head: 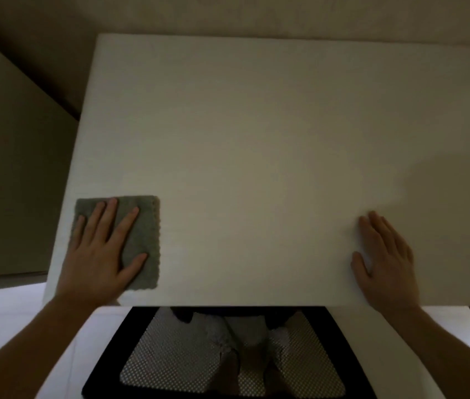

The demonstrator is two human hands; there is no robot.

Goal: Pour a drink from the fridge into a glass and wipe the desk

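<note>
Down at about 8 o'clock on the white desk [256, 139], the left hand [99, 251] lies flat with fingers spread on a grey cloth [141, 234] near the desk's left edge. Over at 4 o'clock the right hand [386, 263] rests palm-down on bare desk, holding nothing

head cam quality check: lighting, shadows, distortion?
Head view: dim, warm-tinted and soft; the white desk shows a faint shadow at right; wide-angle lens bows its edges; the floor at the bottom corners is blown out; grey cloth under the left hand stays readable.
</note>
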